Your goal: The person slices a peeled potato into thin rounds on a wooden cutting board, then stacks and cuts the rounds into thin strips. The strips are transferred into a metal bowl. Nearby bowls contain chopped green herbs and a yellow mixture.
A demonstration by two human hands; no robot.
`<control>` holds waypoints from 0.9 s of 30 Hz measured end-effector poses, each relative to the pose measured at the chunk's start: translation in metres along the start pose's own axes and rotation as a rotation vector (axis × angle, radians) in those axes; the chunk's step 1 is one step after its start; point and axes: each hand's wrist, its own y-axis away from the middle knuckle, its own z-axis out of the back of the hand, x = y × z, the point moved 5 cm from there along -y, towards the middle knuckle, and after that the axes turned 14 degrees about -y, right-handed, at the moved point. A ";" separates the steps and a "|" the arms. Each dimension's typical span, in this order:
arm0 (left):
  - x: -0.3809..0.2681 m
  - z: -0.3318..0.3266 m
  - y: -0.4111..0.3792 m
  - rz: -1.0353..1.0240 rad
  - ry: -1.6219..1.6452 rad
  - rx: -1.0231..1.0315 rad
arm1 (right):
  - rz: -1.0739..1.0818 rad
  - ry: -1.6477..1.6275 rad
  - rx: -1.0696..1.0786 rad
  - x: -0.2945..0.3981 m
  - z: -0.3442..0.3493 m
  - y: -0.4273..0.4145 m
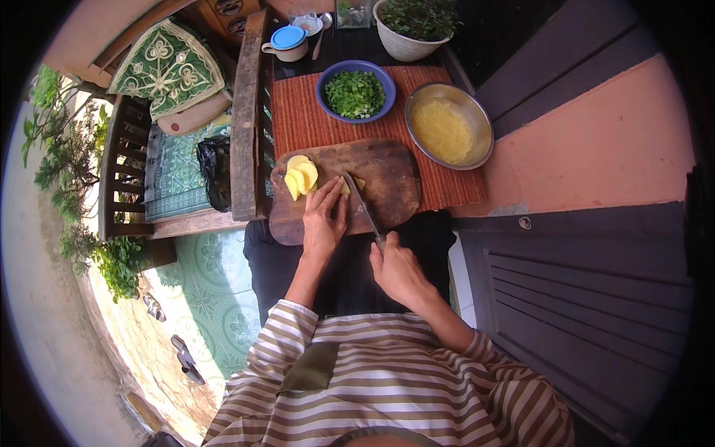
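A dark wooden cutting board (385,167) lies in front of me, its near edge over my lap. My right hand (401,274) grips a kitchen knife (363,204) by the handle, the blade slanting up and left across the board. Close to the blade's left side, my left hand (325,218) presses its fingertips on a yellow slice (344,188), perhaps potato. A small yellow piece (361,183) shows right of the blade. Overlapping yellow slices (300,176) lie at the board's left, just beyond my left hand.
Behind the board, an orange woven mat (296,117) bears a blue bowl (320,100) of chopped greens and a metal bowl (487,142) of thin yellow shreds in liquid. Farther back are a blue-lidded cup (289,44), a spoon (321,33) and a potted plant (410,33). A wooden bench arm (248,123) stands left.
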 end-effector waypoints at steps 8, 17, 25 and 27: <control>0.001 0.001 0.001 -0.016 -0.009 -0.013 | -0.016 0.065 0.029 0.009 0.005 0.008; 0.001 0.002 0.000 -0.010 -0.013 -0.017 | -0.051 0.138 0.049 0.020 0.009 0.005; 0.000 0.001 -0.001 0.000 -0.005 -0.008 | -0.064 0.128 0.031 0.011 0.001 -0.001; -0.001 0.002 -0.001 0.005 0.003 -0.006 | -0.070 0.110 0.022 0.005 -0.003 -0.003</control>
